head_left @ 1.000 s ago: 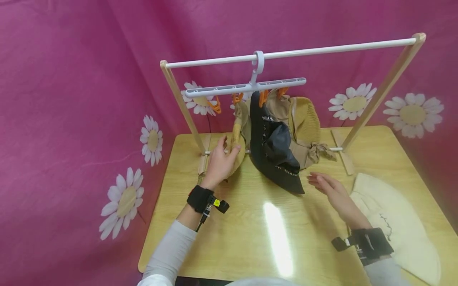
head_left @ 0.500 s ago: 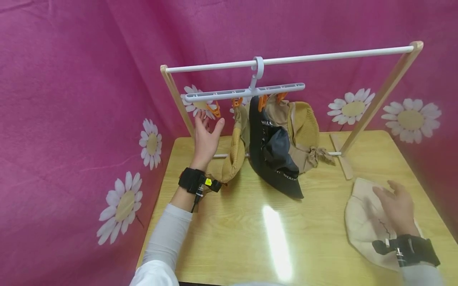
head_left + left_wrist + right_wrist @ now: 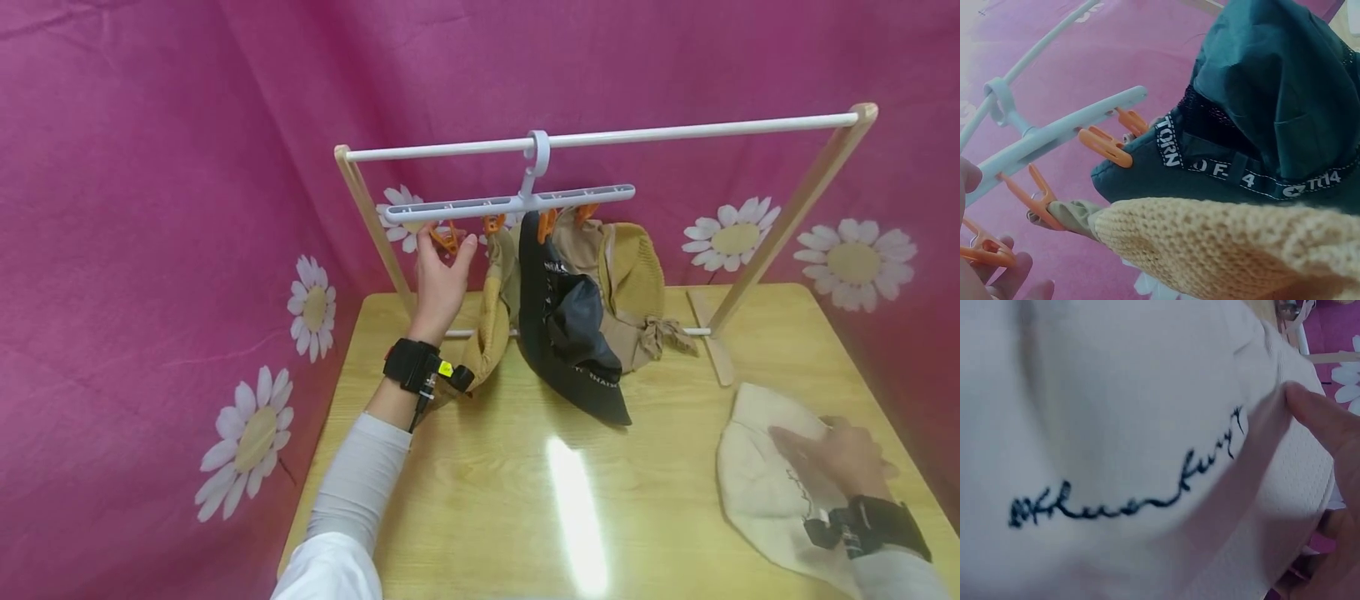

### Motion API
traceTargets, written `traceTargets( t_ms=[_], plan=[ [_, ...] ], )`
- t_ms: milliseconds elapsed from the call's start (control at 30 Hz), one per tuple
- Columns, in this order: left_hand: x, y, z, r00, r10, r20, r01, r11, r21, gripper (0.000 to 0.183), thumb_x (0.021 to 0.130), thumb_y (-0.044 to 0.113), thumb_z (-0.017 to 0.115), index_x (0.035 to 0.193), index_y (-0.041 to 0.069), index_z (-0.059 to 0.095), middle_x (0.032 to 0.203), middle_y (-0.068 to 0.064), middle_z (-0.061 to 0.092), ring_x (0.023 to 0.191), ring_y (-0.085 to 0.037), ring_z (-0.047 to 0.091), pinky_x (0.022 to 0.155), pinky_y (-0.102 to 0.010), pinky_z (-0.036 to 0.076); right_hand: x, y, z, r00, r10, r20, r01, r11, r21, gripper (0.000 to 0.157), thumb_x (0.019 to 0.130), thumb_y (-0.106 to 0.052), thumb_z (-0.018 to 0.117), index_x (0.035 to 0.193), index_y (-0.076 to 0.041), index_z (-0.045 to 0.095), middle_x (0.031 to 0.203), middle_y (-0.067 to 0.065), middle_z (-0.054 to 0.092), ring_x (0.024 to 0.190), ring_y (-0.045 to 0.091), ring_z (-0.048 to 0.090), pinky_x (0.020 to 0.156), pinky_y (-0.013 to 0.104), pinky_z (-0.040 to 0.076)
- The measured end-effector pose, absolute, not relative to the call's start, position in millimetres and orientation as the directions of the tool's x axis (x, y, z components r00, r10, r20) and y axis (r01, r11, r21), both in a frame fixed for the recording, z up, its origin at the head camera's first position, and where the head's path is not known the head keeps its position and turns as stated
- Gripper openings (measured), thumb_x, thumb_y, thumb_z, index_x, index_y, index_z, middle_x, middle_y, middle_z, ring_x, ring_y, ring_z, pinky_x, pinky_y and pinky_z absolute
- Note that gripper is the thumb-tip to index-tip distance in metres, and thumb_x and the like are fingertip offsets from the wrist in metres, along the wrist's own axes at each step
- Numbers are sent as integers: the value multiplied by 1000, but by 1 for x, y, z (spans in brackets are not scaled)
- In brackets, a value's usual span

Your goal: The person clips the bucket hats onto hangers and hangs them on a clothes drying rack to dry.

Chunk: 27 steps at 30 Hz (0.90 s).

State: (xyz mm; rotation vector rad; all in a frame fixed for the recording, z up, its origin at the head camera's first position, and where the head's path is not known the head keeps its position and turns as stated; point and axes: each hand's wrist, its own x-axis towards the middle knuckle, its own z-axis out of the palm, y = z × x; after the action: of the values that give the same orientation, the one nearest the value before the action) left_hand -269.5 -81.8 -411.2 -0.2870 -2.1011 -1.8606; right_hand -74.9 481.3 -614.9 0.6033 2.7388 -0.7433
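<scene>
At the left end of the light-grey clip hanger (image 3: 420, 212), my left hand (image 3: 438, 287) has its thumb and fingers around a hanging orange clip (image 3: 445, 241). In the left wrist view that clip (image 3: 988, 250) lies against the fingers, with no cloth in it. My right hand (image 3: 851, 458) grips the brim of a cream bucket hat (image 3: 757, 475) lying on the table at right. The right wrist view shows the thumb (image 3: 1316, 412) on top of the brim and curled fingers at its underside. Dark script is stitched on the hat (image 3: 1122, 381).
Other orange clips hold a tan knitted hat (image 3: 491, 333), a black bucket hat (image 3: 532, 333) with white lettering, and a yellow-brown hat (image 3: 637, 271) with a bow. The hanger hooks over the white rod (image 3: 690, 133) of a wooden rack on the table (image 3: 480, 500).
My left hand has moved from the tan knitted hat up to the leftmost clip. My right hand has moved right, from beside the black hat onto the cream bucket hat's brim.
</scene>
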Motion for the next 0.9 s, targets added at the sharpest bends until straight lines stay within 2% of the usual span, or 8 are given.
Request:
traceTargets(
  t_ms=[233, 400, 433, 533, 600, 633, 800, 900],
  plan=[
    [-273, -81, -407, -925, -83, 370, 360, 110, 926, 48, 104, 31, 67, 138, 5, 44, 106, -1, 55, 87, -13, 53, 73, -27, 44, -83, 490, -614, -907, 222, -359, 375, 814, -444, 114, 94, -76, 56, 142, 25, 32, 138, 53, 38, 116, 72, 43, 86, 82, 35],
    [-280, -82, -404, -909, -110, 402, 388, 129, 913, 36, 104, 28, 66, 126, 5, 50, 96, -3, 57, 80, -11, 56, 69, -26, 46, -89, 487, -605, -933, 189, -305, 313, 845, -433, 101, 94, -71, 62, 125, 25, 49, 109, 44, 62, 89, 54, 63, 74, 62, 48],
    [-282, -82, -403, -904, -122, 410, 394, 137, 909, 33, 104, 27, 66, 123, 4, 52, 93, -3, 58, 78, -11, 57, 68, -26, 46, -89, 487, -603, -940, 179, -289, 295, 853, -431, 97, 94, -70, 62, 122, 23, 53, 102, 40, 65, 84, 47, 65, 69, 55, 49],
    [-285, -85, -402, -893, -157, 422, 398, 165, 903, 21, 103, 24, 67, 111, 8, 57, 87, -2, 62, 75, -10, 60, 66, -24, 47, -89, 486, -597, -950, 142, -279, 254, 868, -426, 90, 99, -66, 58, 118, 21, 58, 95, 34, 68, 80, 41, 65, 66, 48, 49],
    [-287, -87, -401, -890, -173, 421, 390, 190, 901, 17, 102, 24, 68, 104, 10, 58, 82, -1, 62, 71, -10, 59, 64, -24, 46, -88, 486, -593, -954, 118, -274, 231, 872, -431, 84, 103, -62, 53, 117, 20, 60, 94, 32, 69, 81, 42, 65, 68, 51, 50],
    [-287, -87, -401, -889, -180, 422, 385, 206, 900, 16, 101, 24, 69, 101, 12, 59, 80, -1, 61, 69, -10, 59, 62, -24, 45, -88, 485, -592, -955, 106, -277, 223, 871, -437, 82, 105, -60, 50, 118, 20, 60, 98, 35, 68, 85, 47, 65, 71, 55, 51],
    [-290, -90, -397, -883, -202, 425, 361, 286, 887, 20, 99, 30, 71, 94, 14, 61, 75, -3, 62, 63, -11, 55, 59, -25, 40, -86, 483, -590, -963, 78, -256, 198, 852, -485, 74, 109, -52, 46, 128, 19, 58, 120, 42, 63, 112, 65, 56, 87, 73, 45],
    [-291, -90, -395, -884, -208, 419, 347, 311, 885, 22, 98, 31, 72, 94, 12, 63, 75, -3, 64, 64, -11, 57, 61, -25, 41, -85, 481, -590, -963, 80, -257, 207, 833, -513, 71, 109, -53, 45, 126, 15, 60, 119, 39, 65, 112, 62, 57, 86, 72, 45]
  ],
)
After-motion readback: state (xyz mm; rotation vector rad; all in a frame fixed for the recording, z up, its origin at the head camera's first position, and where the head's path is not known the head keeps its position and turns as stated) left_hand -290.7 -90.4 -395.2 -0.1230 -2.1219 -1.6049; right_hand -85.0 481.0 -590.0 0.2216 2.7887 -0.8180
